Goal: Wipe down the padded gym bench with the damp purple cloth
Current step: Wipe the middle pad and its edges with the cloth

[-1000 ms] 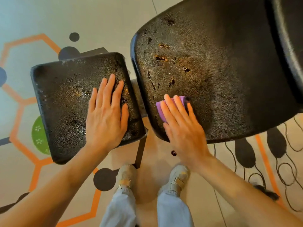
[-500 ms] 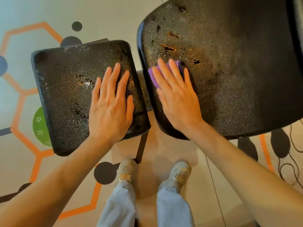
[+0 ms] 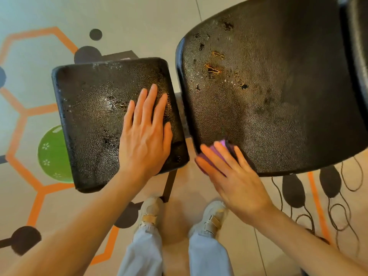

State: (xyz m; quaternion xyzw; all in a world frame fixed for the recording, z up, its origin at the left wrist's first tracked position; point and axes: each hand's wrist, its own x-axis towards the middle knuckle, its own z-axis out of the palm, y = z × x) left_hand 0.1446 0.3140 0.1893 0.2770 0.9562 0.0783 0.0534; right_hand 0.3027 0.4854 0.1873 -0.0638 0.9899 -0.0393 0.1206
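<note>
The gym bench has two black padded parts: a small seat pad (image 3: 95, 120) on the left and a large back pad (image 3: 278, 96) on the right, its cover cracked and worn in spots. My left hand (image 3: 145, 136) lies flat, fingers apart, on the seat pad's right side. My right hand (image 3: 231, 176) presses the purple cloth (image 3: 219, 149) against the near left corner of the back pad. Most of the cloth is hidden under my fingers, and this hand is blurred by motion.
The bench's dark metal frame (image 3: 169, 188) shows in the gap between the pads. Below are my two beige shoes (image 3: 151, 214) and light trousers. The floor (image 3: 139, 20) has orange hexagon lines, dark dots and a green circle (image 3: 53, 154).
My right hand slid the cloth away across the back pad, then back toward me to the pad's near left corner. My left hand stayed flat on the seat pad.
</note>
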